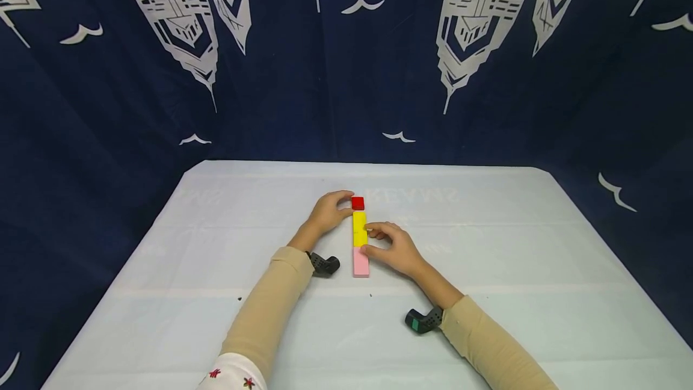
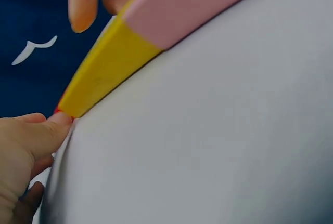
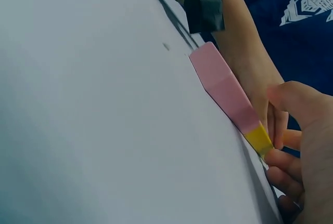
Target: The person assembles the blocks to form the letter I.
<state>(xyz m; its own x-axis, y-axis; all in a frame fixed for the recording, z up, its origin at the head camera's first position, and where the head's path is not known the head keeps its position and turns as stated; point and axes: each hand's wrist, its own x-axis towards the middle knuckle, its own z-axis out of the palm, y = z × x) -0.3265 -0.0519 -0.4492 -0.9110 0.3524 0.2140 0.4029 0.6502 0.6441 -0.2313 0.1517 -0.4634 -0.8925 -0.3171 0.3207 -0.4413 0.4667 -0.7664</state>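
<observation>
A small red block (image 1: 358,203), a longer yellow block (image 1: 360,224) and a pink block (image 1: 361,263) lie end to end in a straight row on the white table. My left hand (image 1: 328,212) pinches the red block at the far end; in the left wrist view its thumb (image 2: 60,122) lies where red meets yellow. My right hand (image 1: 399,250) is at the row's right side, fingers loosely bent, its index fingertip by the yellow block and its thumb overlapping the pink one's edge. In the right wrist view its fingers hide the yellow block's far part.
The white-covered table (image 1: 487,269) spreads around the blocks. Dark blue cloth (image 1: 346,77) with white building and bird prints hangs behind and beside it. A black wrist device (image 1: 325,266) sits on the left wrist, another device (image 1: 424,320) on the right. Tiny dark specks dot the table.
</observation>
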